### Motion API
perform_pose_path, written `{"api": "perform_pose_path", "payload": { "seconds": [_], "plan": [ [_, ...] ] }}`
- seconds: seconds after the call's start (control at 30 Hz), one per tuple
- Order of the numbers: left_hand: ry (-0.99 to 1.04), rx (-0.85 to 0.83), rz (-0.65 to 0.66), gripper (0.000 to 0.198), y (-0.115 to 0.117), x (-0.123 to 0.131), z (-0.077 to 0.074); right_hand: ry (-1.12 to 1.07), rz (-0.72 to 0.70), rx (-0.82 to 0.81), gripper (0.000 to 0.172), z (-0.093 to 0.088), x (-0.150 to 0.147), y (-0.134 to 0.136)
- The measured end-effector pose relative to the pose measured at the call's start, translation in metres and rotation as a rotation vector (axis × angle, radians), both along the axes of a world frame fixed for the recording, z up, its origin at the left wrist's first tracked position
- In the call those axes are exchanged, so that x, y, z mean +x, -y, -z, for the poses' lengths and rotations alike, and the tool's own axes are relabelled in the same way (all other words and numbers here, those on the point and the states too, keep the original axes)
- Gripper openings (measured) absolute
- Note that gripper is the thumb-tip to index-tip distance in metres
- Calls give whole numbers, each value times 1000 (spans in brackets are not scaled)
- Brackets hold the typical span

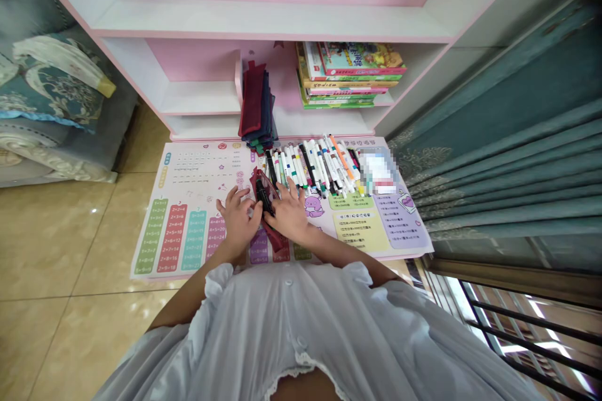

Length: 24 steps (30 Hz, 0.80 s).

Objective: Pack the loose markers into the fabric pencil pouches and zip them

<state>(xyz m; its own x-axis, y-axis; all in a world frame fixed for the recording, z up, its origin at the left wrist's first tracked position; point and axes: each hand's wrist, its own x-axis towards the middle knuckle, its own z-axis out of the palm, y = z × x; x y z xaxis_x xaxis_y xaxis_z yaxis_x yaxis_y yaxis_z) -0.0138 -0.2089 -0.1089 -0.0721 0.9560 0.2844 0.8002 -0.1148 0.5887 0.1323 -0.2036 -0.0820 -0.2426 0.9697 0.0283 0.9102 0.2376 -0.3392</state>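
A dark red mesh pencil pouch (278, 240) lies on the desk between my hands, its zipped side open. Black markers (264, 195) show in its opening. My left hand (241, 218) pinches the pouch's left edge with thumb and forefinger, the other fingers spread. On the other side, my right hand (290, 213) is closed on the pouch's right edge by the markers; its palm hides part of the pouch. Just beyond lies a wide row of pens and markers (310, 166), mostly white-barrelled with coloured ends.
More red and dark blue pouches (256, 103) are stacked at the back against a small divider. Books (352, 75) fill the right of the shelf. A blurred-out pale item (379, 172) lies right of the pens. The desk mat (188, 166) has printed tables; a curtain (493, 156) hangs at right.
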Motion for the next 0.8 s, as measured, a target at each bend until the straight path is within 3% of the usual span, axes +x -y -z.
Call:
{"api": "perform_pose_path", "payload": {
  "seconds": [0.17,0.37,0.53,0.8],
  "plan": [
    [-4,-8,-2,24,0,0,0,-26,-3,82,25,5,11,-6],
    [4,0,11,25,0,-1,1,-14,296,323,26,1,53,-38],
    [11,-7,9,26,0,-1,0,98,379,304,22,2,79,-58],
    [-1,-22,2,27,-1,0,-1,138,354,213,23,0,84,-65]
  ]
}}
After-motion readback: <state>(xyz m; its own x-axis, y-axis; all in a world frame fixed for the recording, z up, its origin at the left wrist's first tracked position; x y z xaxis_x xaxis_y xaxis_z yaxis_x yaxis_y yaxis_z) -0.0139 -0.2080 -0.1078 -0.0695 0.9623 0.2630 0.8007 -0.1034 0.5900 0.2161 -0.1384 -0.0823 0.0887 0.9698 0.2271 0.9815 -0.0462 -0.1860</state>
